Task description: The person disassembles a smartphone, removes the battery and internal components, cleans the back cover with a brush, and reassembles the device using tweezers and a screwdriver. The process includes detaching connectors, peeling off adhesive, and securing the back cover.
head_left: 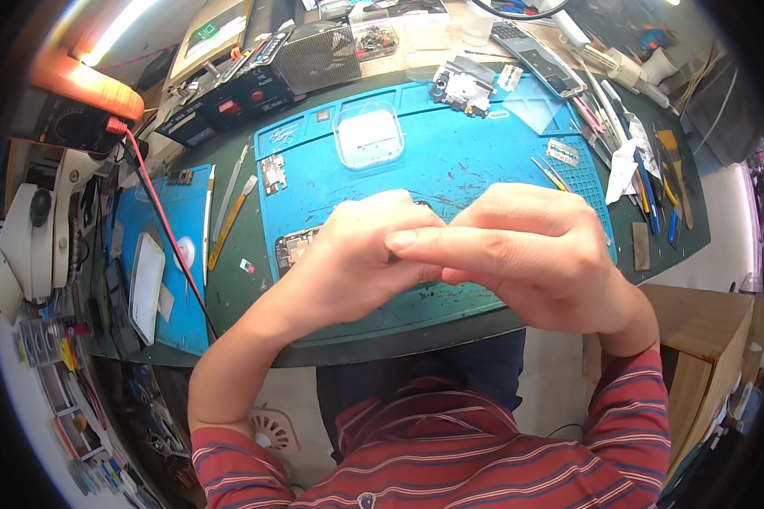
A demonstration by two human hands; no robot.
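My left hand (365, 246) and my right hand (539, 254) meet over the blue work mat (450, 174), their fingertips pressed together. A small dark bit shows between them beside the right fingertip; most of it is hidden, so its kind cannot be made out. Both hands are closed. Partly covered by my left hand, an opened phone (295, 248) lies on the mat with its inner parts exposed. A small metal phone part (273, 174) rests near the mat's left edge. Beyond my hands sits a clear shallow plastic box (369, 136).
A disassembled dark-and-silver module (463, 86) lies at the mat's far side. Tweezers (552, 174), pens and brushes crowd the right. An orange multimeter (85, 97) stands at left, its red lead (157, 191) hanging across the bench. A yellow craft knife (232, 222) lies left of the mat.
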